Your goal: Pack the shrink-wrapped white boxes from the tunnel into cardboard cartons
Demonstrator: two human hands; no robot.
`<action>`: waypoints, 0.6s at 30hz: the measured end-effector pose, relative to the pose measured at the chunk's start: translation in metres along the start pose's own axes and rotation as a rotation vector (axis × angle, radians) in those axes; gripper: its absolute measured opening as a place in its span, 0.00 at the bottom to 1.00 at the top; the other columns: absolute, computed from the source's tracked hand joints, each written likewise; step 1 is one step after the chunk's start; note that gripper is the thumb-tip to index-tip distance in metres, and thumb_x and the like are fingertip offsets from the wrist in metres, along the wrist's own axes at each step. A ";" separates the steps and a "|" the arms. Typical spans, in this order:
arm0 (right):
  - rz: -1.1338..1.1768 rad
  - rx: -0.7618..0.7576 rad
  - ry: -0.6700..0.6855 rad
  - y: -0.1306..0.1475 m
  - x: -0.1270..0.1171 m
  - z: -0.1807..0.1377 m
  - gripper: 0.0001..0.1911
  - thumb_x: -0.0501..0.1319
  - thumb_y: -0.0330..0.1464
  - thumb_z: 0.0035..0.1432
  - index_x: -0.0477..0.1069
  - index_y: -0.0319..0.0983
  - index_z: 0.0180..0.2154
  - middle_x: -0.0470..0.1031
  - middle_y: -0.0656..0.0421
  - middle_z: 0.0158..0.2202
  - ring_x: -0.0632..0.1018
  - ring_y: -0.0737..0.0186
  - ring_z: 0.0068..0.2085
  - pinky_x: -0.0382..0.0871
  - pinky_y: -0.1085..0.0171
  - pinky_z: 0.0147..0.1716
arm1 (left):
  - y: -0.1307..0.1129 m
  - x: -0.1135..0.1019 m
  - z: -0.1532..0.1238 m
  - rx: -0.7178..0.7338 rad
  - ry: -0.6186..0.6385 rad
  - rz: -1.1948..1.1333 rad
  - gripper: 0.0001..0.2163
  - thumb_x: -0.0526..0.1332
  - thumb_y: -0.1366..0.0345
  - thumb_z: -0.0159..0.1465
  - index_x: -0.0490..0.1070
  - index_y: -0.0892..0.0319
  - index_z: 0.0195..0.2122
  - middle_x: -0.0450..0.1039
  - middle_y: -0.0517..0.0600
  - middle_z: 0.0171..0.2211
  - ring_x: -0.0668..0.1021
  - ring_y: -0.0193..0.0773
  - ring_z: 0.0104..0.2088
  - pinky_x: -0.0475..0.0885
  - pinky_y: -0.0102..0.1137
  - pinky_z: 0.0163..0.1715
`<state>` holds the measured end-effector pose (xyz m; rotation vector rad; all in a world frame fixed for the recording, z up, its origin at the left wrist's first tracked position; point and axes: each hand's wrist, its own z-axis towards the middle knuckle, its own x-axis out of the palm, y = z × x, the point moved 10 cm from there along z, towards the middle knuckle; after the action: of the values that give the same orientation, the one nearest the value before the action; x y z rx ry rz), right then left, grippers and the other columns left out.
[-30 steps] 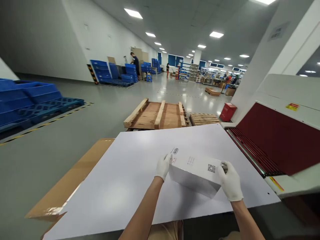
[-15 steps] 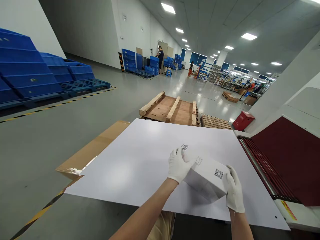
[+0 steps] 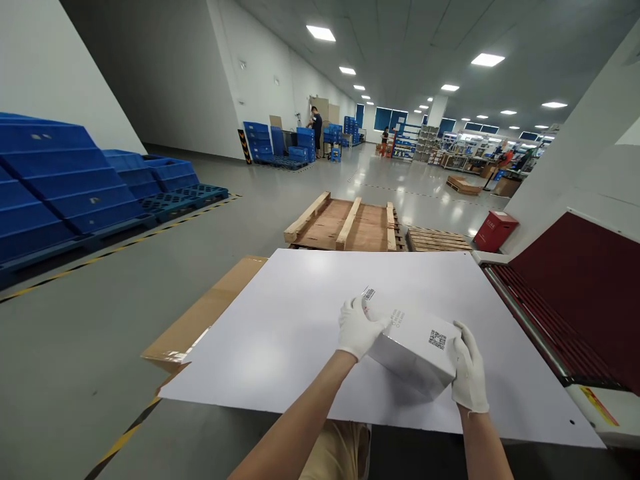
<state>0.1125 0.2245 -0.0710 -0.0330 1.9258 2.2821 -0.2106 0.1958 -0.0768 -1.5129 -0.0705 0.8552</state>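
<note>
Between my two gloved hands is a white box point(image 3: 413, 343) with a QR code and small print on its top face. It sits at an angle on or just over a white tabletop point(image 3: 280, 320); I cannot tell if its underside touches. My left hand point(image 3: 359, 328), in a white glove, is wrapped round the box's far left end, thumb on the top. At the opposite end my right hand point(image 3: 469, 370), gloved too, grips the near right side with its fingers against the end face. The palms and the box's bottom are hidden.
A cardboard carton point(image 3: 210, 310) stands along the table's left edge. Wooden pallets point(image 3: 345, 223) lie past the far edge. On the right is a machine with rollers point(image 3: 530, 320) and a dark red curtain. Blue crates point(image 3: 60, 180) are stacked at left; a person point(image 3: 317, 130) stands far off.
The camera view has tilted and shifted slightly. Both hands keep their hold on the box, which stays in nearly the same spot on the table.
</note>
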 end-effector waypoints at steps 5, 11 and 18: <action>-0.039 -0.018 -0.005 0.005 -0.003 0.000 0.29 0.58 0.56 0.67 0.70 0.48 0.61 0.70 0.55 0.65 0.68 0.44 0.66 0.58 0.47 0.65 | 0.007 -0.004 0.034 0.003 0.152 -0.200 0.19 0.64 0.49 0.64 0.79 0.60 0.46 0.77 0.61 0.48 0.78 0.50 0.48 0.70 0.43 0.55; -0.005 -0.038 0.004 0.003 0.000 -0.002 0.31 0.59 0.55 0.67 0.69 0.46 0.62 0.70 0.53 0.65 0.68 0.44 0.67 0.58 0.47 0.66 | 0.032 0.014 0.073 -0.070 0.243 -0.374 0.15 0.65 0.54 0.60 0.81 0.60 0.39 0.82 0.58 0.43 0.80 0.50 0.46 0.75 0.41 0.48; -0.146 -0.039 0.074 0.006 -0.008 0.015 0.30 0.55 0.50 0.67 0.67 0.39 0.62 0.71 0.48 0.64 0.70 0.46 0.65 0.61 0.47 0.66 | 0.046 0.022 0.069 -0.105 0.265 -0.494 0.21 0.68 0.50 0.57 0.81 0.60 0.45 0.81 0.59 0.50 0.79 0.53 0.52 0.73 0.45 0.56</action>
<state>0.1213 0.2372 -0.0620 -0.2566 1.8467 2.2518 -0.2529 0.2576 -0.1198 -1.6002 -0.2851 0.2583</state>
